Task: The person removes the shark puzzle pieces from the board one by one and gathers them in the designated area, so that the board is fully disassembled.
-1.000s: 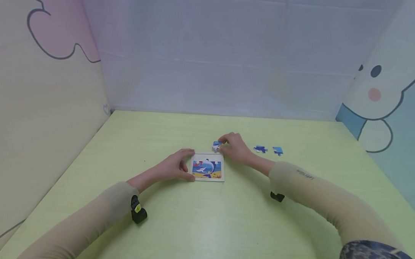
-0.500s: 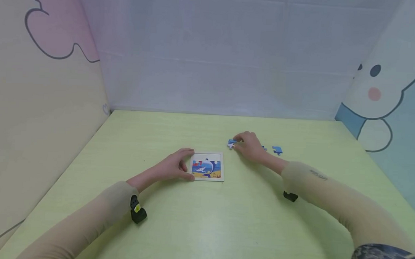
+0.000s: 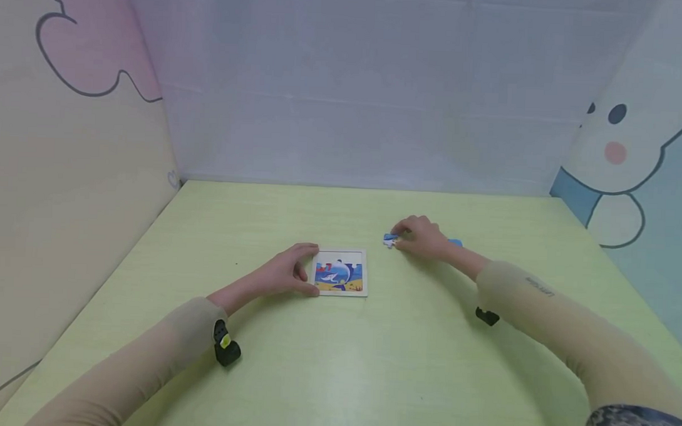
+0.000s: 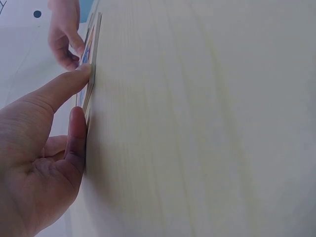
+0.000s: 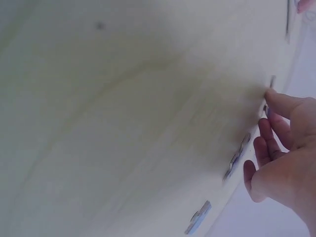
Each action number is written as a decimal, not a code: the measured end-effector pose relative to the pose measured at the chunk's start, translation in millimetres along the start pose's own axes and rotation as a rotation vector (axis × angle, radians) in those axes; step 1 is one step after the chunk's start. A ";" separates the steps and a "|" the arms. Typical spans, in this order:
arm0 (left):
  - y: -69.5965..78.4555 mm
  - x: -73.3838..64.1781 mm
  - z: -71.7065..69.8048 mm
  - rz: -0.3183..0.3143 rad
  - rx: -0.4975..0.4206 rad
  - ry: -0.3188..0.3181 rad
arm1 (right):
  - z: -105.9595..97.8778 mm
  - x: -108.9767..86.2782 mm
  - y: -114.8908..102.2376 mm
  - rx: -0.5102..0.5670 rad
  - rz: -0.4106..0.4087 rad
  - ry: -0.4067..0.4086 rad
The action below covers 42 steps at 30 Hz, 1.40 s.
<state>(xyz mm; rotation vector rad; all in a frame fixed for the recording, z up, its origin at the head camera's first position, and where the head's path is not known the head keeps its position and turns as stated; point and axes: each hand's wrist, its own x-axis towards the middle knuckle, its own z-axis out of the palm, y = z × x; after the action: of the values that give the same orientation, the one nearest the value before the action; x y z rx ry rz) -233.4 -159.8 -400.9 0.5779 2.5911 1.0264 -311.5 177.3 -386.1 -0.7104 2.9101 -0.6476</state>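
A small square jigsaw puzzle tray (image 3: 365,274) lies on the table, its lower part filled with a dolphin-and-sea picture and its upper strip pale. My left hand (image 3: 282,275) grips its left side, the thumb at the near corner and the fingers at the far one. In the left wrist view the thumb (image 4: 66,86) presses on the tray's edge. To the right and beyond the tray, my right hand (image 3: 423,238) pinches a blue and white jigsaw piece (image 3: 389,241) between thumb and fingers, low over the table.
A second blue jigsaw piece (image 3: 456,242) peeks out behind the right wrist. Two loose pieces show in the right wrist view, a darker one (image 5: 236,157) below the fingers and a light blue one (image 5: 198,218). Printed cloth walls enclose the table (image 3: 336,357).
My right hand has moved right with the jigsaw piece, away from the tray's top edge, and now hides one loose piece and part of another. The left hand stays on the tray.
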 end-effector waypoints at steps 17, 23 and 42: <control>-2.2 1.7 -0.3 -0.003 -0.004 -0.007 | -6.5 -5.1 10.7 0.034 -0.016 -0.044; -0.5 0.8 -0.8 0.000 -0.004 -0.007 | -6.9 -4.7 12.0 0.041 -0.027 -0.048; -2.4 2.7 0.6 0.004 0.000 -0.001 | -6.6 -6.0 20.0 0.100 -0.072 -0.047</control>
<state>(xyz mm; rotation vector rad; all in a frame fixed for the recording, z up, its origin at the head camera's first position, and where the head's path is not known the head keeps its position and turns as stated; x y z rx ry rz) -236.1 -159.8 -403.4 0.5836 2.5904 1.0275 -315.7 198.6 -388.6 -0.8104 2.7985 -0.7670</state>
